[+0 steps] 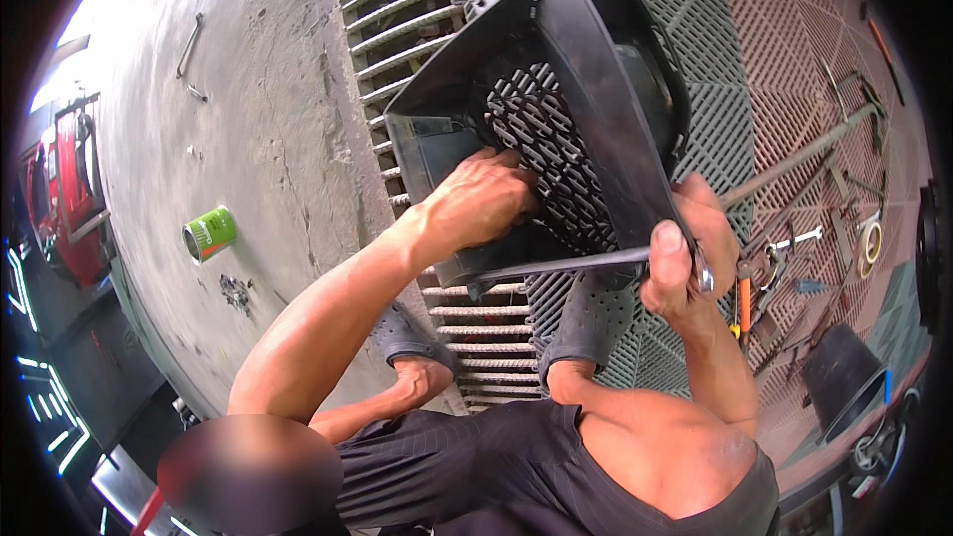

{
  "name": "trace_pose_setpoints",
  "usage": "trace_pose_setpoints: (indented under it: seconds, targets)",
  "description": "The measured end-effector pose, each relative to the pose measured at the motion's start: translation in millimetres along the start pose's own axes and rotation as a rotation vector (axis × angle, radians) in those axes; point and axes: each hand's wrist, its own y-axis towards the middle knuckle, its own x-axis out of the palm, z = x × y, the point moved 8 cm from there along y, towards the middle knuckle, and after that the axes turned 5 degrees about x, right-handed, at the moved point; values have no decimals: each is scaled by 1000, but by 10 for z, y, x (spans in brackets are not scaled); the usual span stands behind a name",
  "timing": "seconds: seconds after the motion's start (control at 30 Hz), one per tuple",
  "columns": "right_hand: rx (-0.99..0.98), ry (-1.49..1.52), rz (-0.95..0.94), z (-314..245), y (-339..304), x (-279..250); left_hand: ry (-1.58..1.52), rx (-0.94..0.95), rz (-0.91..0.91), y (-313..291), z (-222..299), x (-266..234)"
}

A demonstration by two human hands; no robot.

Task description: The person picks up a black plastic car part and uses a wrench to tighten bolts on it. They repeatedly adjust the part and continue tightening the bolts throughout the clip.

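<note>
A black plastic housing (611,89), open-topped with slanting walls, is held tilted before me. A black mesh grille (546,129) with oblong holes lies in its bottom. My left hand (481,197) reaches inside, fingers curled down against the edge of the mesh; its fingertips are hidden, so what they pinch cannot be made out. My right hand (690,248) is closed round the housing's near right corner, thumb on top. A narrow grey strip (576,264) runs along the near side to that thumb; whether it is a rim or a separate bar is unclear.
A slotted metal floor grate (486,337) runs between my shoes, beside bare concrete (258,89). A green can (209,231), a small heap of metal bits (235,292) and a wrench (189,48) lie left. Several tools, a tape roll (871,243) and a long-handled hammer (809,151) lie right.
</note>
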Motion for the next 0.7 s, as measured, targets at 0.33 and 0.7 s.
trace_pose_setpoints:
  seconds: [0.33,0.7]
  targets:
    - [179,-51,-182,231,3,39,-68,-69,-66,90,-117,36]
    - [444,-66,-367,622,-87,-74,-94,7,-196,264,-170,73]
